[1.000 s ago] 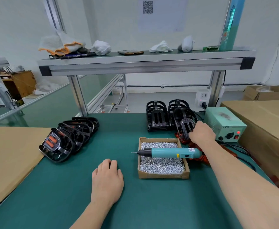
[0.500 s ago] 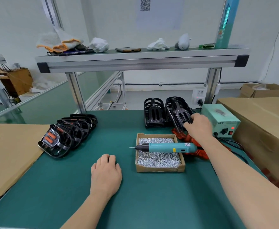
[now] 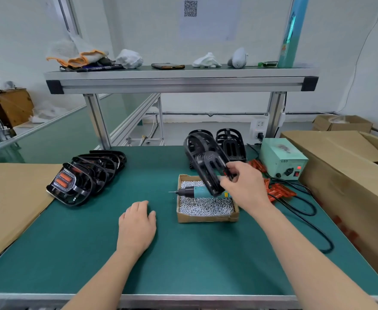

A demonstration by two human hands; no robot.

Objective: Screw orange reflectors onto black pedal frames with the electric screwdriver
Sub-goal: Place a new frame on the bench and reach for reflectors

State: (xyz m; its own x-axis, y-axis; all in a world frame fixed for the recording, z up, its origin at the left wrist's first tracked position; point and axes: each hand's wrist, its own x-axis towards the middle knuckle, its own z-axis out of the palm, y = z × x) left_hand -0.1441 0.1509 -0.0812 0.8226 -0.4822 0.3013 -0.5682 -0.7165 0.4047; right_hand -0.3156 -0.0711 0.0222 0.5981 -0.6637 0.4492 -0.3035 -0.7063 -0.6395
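Note:
My right hand (image 3: 243, 186) grips a bare black pedal frame (image 3: 205, 162) and holds it tilted in the air above the box of screws (image 3: 205, 218). The teal electric screwdriver (image 3: 194, 191) lies across that box, tip pointing left. My left hand (image 3: 137, 224) rests flat on the green mat, fingers together, holding nothing. Loose orange reflectors (image 3: 279, 192) lie on the mat right of the box. More bare frames (image 3: 230, 145) stand upright at the back. A row of frames (image 3: 87, 175) with orange reflectors fitted leans at the left.
A pale green power supply (image 3: 283, 159) sits at the back right, its black cable (image 3: 313, 224) looping over the mat. Cardboard boxes (image 3: 349, 175) border the right edge and a cardboard sheet (image 3: 7, 198) the left. An aluminium shelf (image 3: 181, 79) spans overhead.
My right hand took a black frame from the back stack, lifted it and brought it toward me over the screw box. My left hand stayed flat on the mat.

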